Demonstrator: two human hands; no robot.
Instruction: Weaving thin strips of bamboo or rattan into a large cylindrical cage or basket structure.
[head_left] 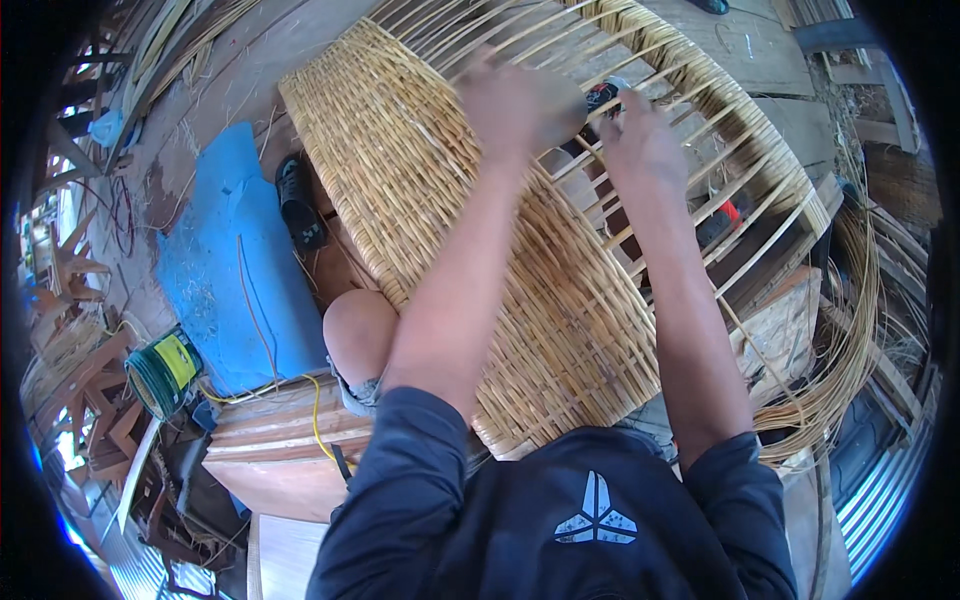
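Note:
A woven rattan panel [395, 170] lies diagonally beneath my arms, with bare ribs [722, 215] along its upper right part. My left hand [500, 110] is motion-blurred at the edge of the weave; whether it holds anything cannot be told. Beside it, over the ribs, my right hand [645, 140] has bent fingertips at a thin strand, but what exactly they grip is hard to make out. My bare knee [358, 340] shows beside the panel's left edge.
At left are a blue mat [225, 280], a black slipper [300, 200], a green bucket [160, 375] and stacked wooden pieces [100, 430]. Loose rattan strands [840, 370] hang at right. A yellow cord [318, 420] crosses wooden boards at lower left.

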